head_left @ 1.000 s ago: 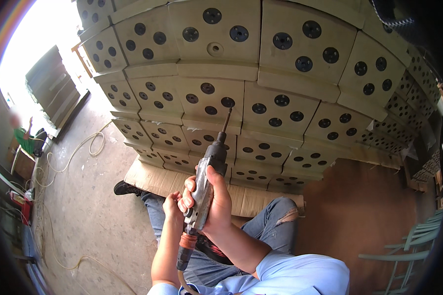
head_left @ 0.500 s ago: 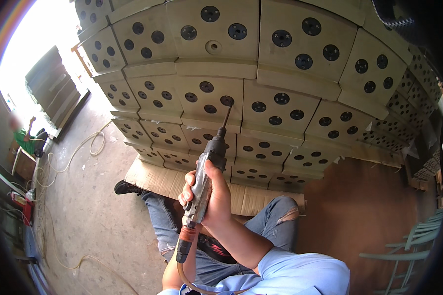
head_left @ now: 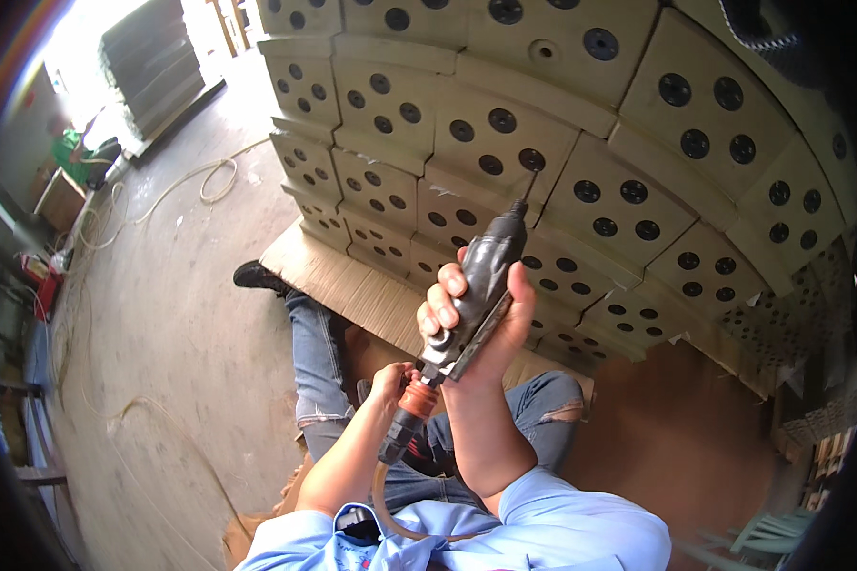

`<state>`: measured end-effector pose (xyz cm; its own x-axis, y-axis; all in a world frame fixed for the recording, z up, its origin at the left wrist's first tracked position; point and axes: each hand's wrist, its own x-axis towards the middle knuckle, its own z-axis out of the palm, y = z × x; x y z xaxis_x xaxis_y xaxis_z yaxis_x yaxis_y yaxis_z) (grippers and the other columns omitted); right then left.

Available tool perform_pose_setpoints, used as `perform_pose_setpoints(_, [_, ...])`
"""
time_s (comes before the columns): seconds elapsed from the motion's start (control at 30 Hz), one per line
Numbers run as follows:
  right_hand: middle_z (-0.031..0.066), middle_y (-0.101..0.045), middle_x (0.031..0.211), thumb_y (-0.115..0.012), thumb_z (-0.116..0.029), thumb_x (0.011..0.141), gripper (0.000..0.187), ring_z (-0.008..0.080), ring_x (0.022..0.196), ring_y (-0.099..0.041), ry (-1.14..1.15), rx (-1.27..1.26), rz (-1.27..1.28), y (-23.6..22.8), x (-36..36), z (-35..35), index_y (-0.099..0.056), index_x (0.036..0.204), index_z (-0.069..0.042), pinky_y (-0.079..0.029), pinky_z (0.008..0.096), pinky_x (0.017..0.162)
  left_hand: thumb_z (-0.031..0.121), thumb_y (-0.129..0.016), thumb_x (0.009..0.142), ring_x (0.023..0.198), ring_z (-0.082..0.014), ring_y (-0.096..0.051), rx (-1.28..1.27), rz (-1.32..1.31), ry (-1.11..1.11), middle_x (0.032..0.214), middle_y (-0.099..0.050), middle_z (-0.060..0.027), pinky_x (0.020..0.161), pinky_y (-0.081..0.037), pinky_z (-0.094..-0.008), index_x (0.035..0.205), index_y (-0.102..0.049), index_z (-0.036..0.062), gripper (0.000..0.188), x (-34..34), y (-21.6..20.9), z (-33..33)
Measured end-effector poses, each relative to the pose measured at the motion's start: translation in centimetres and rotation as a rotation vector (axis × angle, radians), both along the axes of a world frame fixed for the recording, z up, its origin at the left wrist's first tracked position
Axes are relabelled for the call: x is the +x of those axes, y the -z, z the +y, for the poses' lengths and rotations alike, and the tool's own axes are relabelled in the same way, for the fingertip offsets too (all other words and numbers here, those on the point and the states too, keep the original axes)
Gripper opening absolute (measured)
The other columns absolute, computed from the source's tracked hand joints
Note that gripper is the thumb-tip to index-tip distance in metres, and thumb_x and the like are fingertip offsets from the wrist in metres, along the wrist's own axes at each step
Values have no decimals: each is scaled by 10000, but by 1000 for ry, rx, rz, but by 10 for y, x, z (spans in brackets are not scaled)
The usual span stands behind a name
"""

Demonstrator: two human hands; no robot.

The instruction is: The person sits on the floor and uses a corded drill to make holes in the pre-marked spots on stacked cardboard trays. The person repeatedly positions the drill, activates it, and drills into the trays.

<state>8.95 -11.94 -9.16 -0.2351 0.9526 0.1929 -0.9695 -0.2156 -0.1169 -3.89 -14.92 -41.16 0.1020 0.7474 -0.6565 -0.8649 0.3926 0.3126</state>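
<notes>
My right hand (head_left: 490,309) grips a black and silver power screwdriver (head_left: 479,276), fingers wrapped round its body. The long thin bit (head_left: 535,183) reaches up to a round black disc (head_left: 531,159) on a beige panel (head_left: 567,143); whether the tip sits in a screw is too small to tell. At the tool's rear are an orange collar (head_left: 416,398) and a pale air hose (head_left: 379,490). My left hand (head_left: 390,383) is closed beside that collar, fingers curled and partly hidden behind the tool. What it holds, if anything, cannot be made out.
Stacked beige panels, each with several black discs, rise before me. Flattened cardboard (head_left: 328,262) lies under their near edge, by my legs. A hose (head_left: 221,181) loops across the floor at left. Another person (head_left: 71,147) sits far left near a dark stack (head_left: 152,71). Pale green chair parts (head_left: 771,535) stand lower right.
My view has turned, so the panels appear shifted right. The bit remains at the same disc. My left hand, hidden behind the tool before, now shows beside the orange collar.
</notes>
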Motion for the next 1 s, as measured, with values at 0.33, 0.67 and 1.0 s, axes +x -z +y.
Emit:
perform_pose_setpoints(0.33, [98, -598, 832, -475, -719, 933, 745, 243, 754, -556, 81, 164, -36, 8, -10, 10, -524, 1200, -25, -420, 382, 701, 106, -465, 1008, 619, -167, -574, -238, 121, 100, 775, -599, -94, 531, -498, -278, 1133, -557, -7, 192, 15, -11, 3])
perform_pose_setpoints(0.67, [93, -565, 808, -462, -755, 927, 805, 219, 680, -530, 88, 201, -67, 20, -13, 14, -499, 1219, -5, -401, 332, 515, 93, -521, 991, 643, -173, -568, -245, 94, 84, 777, -597, -94, 537, -470, -266, 1066, -591, -17, 150, 16, -13, -1])
perform_pose_setpoints(1.0, [96, -545, 841, -469, -701, 944, 727, 228, 648, -522, 113, 126, -27, 12, -16, 12, -565, 1175, -19, -395, 333, 498, 113, -548, 984, 577, -186, -563, -167, 105, 115, 722, -604, -95, 494, -462, -283, 1081, -580, -11, 161, 7, 0, 2])
